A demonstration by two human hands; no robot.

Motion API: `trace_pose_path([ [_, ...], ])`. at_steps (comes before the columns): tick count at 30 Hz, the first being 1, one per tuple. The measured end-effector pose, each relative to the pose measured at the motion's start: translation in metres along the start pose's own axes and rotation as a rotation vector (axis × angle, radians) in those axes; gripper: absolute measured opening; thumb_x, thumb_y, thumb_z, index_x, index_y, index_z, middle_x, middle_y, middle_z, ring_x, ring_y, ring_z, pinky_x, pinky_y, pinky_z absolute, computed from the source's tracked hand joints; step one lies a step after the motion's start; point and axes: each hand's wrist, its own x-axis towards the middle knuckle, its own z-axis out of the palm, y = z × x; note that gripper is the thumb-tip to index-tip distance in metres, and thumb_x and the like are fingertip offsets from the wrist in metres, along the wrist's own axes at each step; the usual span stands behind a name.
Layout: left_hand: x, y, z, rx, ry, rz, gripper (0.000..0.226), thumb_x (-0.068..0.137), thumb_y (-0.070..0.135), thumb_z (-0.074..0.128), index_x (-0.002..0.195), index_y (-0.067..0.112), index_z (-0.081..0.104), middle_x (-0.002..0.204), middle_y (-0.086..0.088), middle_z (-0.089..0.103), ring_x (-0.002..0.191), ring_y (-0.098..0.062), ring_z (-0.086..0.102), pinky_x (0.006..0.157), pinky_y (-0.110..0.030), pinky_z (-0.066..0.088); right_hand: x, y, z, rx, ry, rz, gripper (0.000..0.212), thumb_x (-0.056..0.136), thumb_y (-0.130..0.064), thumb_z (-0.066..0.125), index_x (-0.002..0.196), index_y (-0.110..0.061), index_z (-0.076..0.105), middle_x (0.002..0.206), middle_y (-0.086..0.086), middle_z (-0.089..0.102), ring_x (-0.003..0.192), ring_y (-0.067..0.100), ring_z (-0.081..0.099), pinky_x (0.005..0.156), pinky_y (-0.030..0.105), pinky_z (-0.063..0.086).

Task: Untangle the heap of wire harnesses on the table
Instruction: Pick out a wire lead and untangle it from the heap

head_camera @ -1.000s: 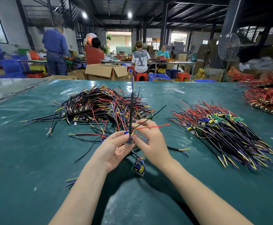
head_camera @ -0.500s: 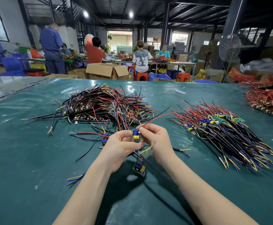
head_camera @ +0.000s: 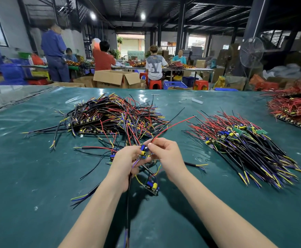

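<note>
Our left hand (head_camera: 126, 161) curls round a small circuit board with blue and yellow capacitors (head_camera: 143, 152), right hand (head_camera: 167, 154) pinches its thin red wire (head_camera: 173, 126), just in front of the tangled black-red-yellow harness heap (head_camera: 114, 115). Risk: second board (head_camera: 152, 187) dangling below our hands looks snagged; yanking could tear leads.

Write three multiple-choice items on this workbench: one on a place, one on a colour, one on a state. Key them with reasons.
1. The aligned harness pile lies: A) on the person's right B) on the person's left C) on the floor.
2. The long wire rising from the right hand is: A) white B) red C) green.
3. The left hand: A) lies flat B) hangs empty C) grips wires.
Key: A, it sits at the right of the view; B, its insulation is plainly red; C, the fingers curl round wires.
</note>
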Motion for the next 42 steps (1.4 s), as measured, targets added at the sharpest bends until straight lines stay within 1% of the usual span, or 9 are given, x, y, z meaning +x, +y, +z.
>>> trace_pose_path([
  [3, -0.001, -0.001, -0.002, 0.036, -0.006, 0.027, 0.012, 0.091, 0.016, 0.056, 0.086, 0.017, 0.067, 0.072, 0.005, 0.069, 0.054, -0.003, 0.065, 0.029, -0.008, 0.019, 0.000, -0.001, -0.002, -0.100, -0.006, -0.071, 0.022, 0.085, 0.009, 0.052, 0.068, 0.000, 0.063, 0.060, 0.003, 0.050, 0.055, 0.007, 0.046, 0.058, 0.024, 0.042],
  [6, -0.003, -0.003, -0.001, 0.084, -0.028, 0.035, 0.008, 0.089, 0.011, 0.058, 0.092, 0.008, 0.065, 0.064, 0.004, 0.068, 0.049, -0.002, 0.062, 0.030, -0.010, 0.020, 0.000, 0.003, -0.004, -0.233, 0.084, -0.092, 0.028, 0.080, 0.005, 0.058, 0.062, -0.016, 0.061, 0.059, 0.003, 0.057, 0.058, 0.016, 0.052, 0.064, 0.036, 0.048],
  [11, -0.006, -0.006, 0.005, 0.150, 0.026, 0.086, 0.014, 0.086, 0.004, 0.061, 0.099, 0.007, 0.061, 0.081, -0.009, 0.071, 0.079, -0.016, 0.069, 0.033, -0.011, 0.025, -0.001, 0.004, -0.004, -0.251, 0.172, -0.099, 0.018, 0.077, -0.001, 0.066, 0.064, -0.013, 0.065, 0.068, 0.005, 0.065, 0.066, 0.031, 0.064, 0.069, 0.045, 0.055],
  [13, -0.006, -0.007, 0.006, 0.155, 0.038, 0.094, 0.014, 0.084, 0.003, 0.062, 0.097, 0.008, 0.059, 0.076, -0.006, 0.071, 0.072, -0.012, 0.069, 0.033, -0.011, 0.025, 0.000, 0.003, -0.005, -0.212, 0.162, -0.060, 0.027, 0.077, 0.002, 0.063, 0.058, -0.016, 0.062, 0.064, 0.006, 0.063, 0.062, 0.030, 0.061, 0.068, 0.048, 0.053],
  [19, -0.006, -0.005, 0.006, 0.164, -0.063, 0.071, 0.015, 0.081, 0.002, 0.066, 0.087, 0.012, 0.057, 0.064, 0.004, 0.069, 0.060, -0.003, 0.067, 0.034, -0.012, 0.023, 0.008, 0.003, -0.016, 0.102, 0.090, 0.148, 0.031, 0.087, 0.005, 0.054, 0.057, -0.001, 0.053, 0.040, -0.002, 0.049, 0.036, 0.008, 0.049, 0.040, 0.022, 0.049],
  [25, -0.006, -0.001, 0.005, 0.172, -0.140, -0.002, 0.018, 0.081, -0.001, 0.063, 0.084, 0.014, 0.054, 0.073, -0.002, 0.072, 0.064, -0.008, 0.069, 0.032, -0.010, 0.020, 0.013, 0.004, -0.025, 0.048, 0.208, 0.004, 0.024, 0.081, 0.009, 0.060, 0.065, -0.009, 0.062, 0.047, -0.001, 0.052, 0.039, 0.001, 0.048, 0.037, 0.018, 0.045],
  [34, -0.011, 0.007, -0.008, 0.269, -0.396, -0.200, 0.026, 0.085, -0.014, 0.049, 0.080, 0.011, 0.047, 0.070, -0.009, 0.071, 0.057, -0.012, 0.067, 0.029, -0.008, 0.019, 0.025, 0.004, -0.062, 0.332, 0.496, 0.113, 0.026, 0.087, 0.003, 0.056, 0.062, -0.005, 0.055, 0.034, -0.003, 0.051, 0.029, 0.001, 0.045, 0.033, 0.014, 0.041],
  [38, -0.006, 0.000, -0.007, 0.304, -0.249, -0.129, 0.026, 0.085, -0.013, 0.049, 0.081, 0.013, 0.047, 0.070, -0.004, 0.072, 0.057, -0.012, 0.068, 0.030, -0.011, 0.020, 0.026, 0.000, -0.093, 0.487, 0.615, 0.116, 0.024, 0.092, -0.005, 0.051, 0.069, -0.009, 0.056, 0.037, -0.007, 0.054, 0.031, 0.000, 0.046, 0.034, 0.012, 0.041],
  [42, -0.003, -0.003, -0.003, 0.159, -0.180, -0.074, 0.012, 0.088, 0.000, 0.053, 0.091, 0.011, 0.055, 0.071, -0.003, 0.073, 0.059, -0.011, 0.068, 0.032, -0.012, 0.032, 0.025, 0.004, -0.065, 0.356, 0.412, 0.128, 0.034, 0.097, -0.017, 0.043, 0.068, -0.007, 0.058, 0.037, -0.005, 0.052, 0.030, 0.000, 0.041, 0.031, 0.012, 0.037],
])
